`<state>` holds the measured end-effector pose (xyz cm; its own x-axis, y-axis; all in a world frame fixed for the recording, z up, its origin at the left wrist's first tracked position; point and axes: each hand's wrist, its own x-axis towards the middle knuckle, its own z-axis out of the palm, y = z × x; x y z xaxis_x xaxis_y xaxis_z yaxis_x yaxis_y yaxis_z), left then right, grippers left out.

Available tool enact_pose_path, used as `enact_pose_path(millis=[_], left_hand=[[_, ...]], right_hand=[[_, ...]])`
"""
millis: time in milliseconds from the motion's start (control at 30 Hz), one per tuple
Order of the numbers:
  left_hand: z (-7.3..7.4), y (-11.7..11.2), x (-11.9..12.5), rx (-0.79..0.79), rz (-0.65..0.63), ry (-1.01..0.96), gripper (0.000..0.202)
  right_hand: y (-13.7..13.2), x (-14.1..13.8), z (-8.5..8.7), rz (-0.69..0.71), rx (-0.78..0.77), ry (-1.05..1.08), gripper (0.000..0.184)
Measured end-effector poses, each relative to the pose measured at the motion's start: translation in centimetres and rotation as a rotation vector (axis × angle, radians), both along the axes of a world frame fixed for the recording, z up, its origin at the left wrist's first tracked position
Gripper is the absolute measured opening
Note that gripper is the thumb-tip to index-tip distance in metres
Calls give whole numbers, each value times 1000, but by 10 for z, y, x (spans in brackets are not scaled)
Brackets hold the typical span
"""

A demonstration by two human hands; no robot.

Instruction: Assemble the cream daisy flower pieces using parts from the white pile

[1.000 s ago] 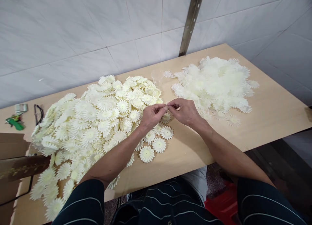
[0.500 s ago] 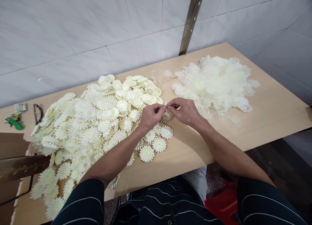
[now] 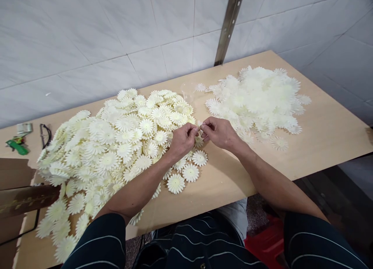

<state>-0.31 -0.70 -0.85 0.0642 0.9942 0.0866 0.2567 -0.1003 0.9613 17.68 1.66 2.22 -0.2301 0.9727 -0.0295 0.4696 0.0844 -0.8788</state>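
My left hand [image 3: 183, 138] and my right hand [image 3: 218, 132] meet fingertip to fingertip over the table, each closed in a pinch. What lies between the fingertips is too small and too covered to make out. Left of and beneath my left hand spreads a large heap of cream-white artificial daisy heads [image 3: 116, 141], many with a small dark dot at the centre. Several single flower heads [image 3: 190, 172] lie flat below my hands. Beyond my right hand is a second pile of paler, more see-through petal layers [image 3: 259, 98].
A wooden table [image 3: 320, 129] stands against a tiled wall [image 3: 101, 36] with a metal upright [image 3: 229, 28]. At the far left lie a green-handled tool [image 3: 18, 145], a dark cable loop [image 3: 46, 135] and a cardboard box [image 3: 14, 176]. A red stool [image 3: 265, 240] shows below the table.
My left hand has shifted very slightly up and right, and its fingers have rolled a little. My right hand's fingers have curled slightly. The piles look the same.
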Motion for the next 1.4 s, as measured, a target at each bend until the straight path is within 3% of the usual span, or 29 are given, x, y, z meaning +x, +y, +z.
enact_pose_path(millis=[67, 267, 567, 933, 1400], left_hand=[[-1, 0, 1, -25, -4, -38, 31], [4, 3, -1, -147, 18, -188, 38], [7, 8, -2, -339, 13, -441, 62], [13, 10, -4, -454, -3, -474, 36], [14, 8, -2, -448, 7, -426, 32]], right_hand=[[0, 0, 1, 0, -36, -4, 16], [2, 2, -2, 56, 257, -193, 15], [3, 4, -16, 95, 413, -213, 20], [4, 7, -17, 90, 436, -207, 18], [6, 9, -17, 65, 473, -238, 20]])
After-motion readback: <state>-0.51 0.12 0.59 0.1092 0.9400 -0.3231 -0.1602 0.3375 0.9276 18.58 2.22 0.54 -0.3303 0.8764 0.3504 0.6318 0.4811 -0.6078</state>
